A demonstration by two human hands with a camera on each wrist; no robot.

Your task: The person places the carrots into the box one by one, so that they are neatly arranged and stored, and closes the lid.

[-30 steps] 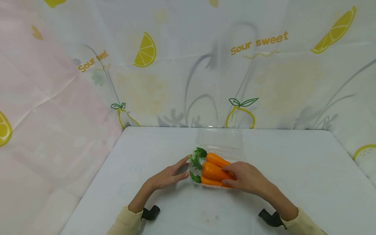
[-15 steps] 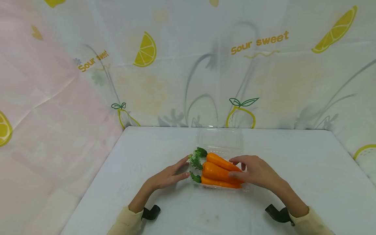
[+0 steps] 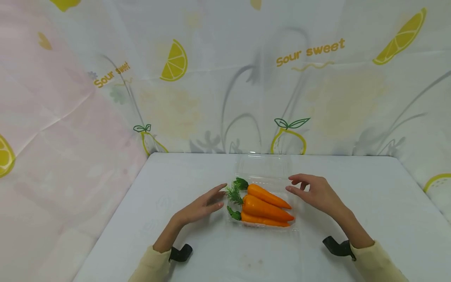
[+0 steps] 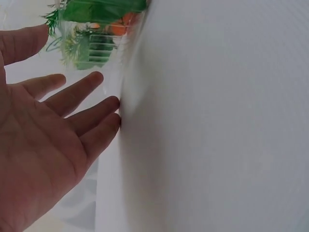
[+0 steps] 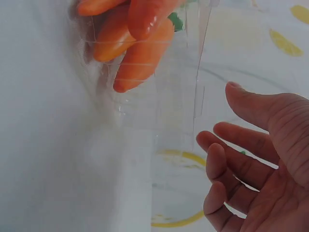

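Observation:
Several orange carrots (image 3: 266, 208) with green tops (image 3: 234, 194) lie side by side in a clear plastic clamshell box (image 3: 295, 228), tips to the right. The box's lid (image 3: 263, 166) is folded back behind it. At the box's left side is my left hand (image 3: 200, 206), fingers spread and extended toward the green tops, holding nothing. In the left wrist view, its palm (image 4: 43, 140) shows bare. My right hand (image 3: 318, 192) hovers off the box's back right corner, fingers loosely bent and apart from the carrots. The right wrist view shows nothing within its fingers (image 5: 241, 164).
The box stands on a white table (image 3: 359, 203) whose back edge meets a hanging cloth (image 3: 218, 98) printed with lemons. A black wrist mount (image 3: 181, 253) is strapped at the left wrist, and another black mount (image 3: 337, 246) at the right.
My right hand has let go of the carrots and moved up and to the right, away from the box. The left hand has drawn slightly back from the box's left side.

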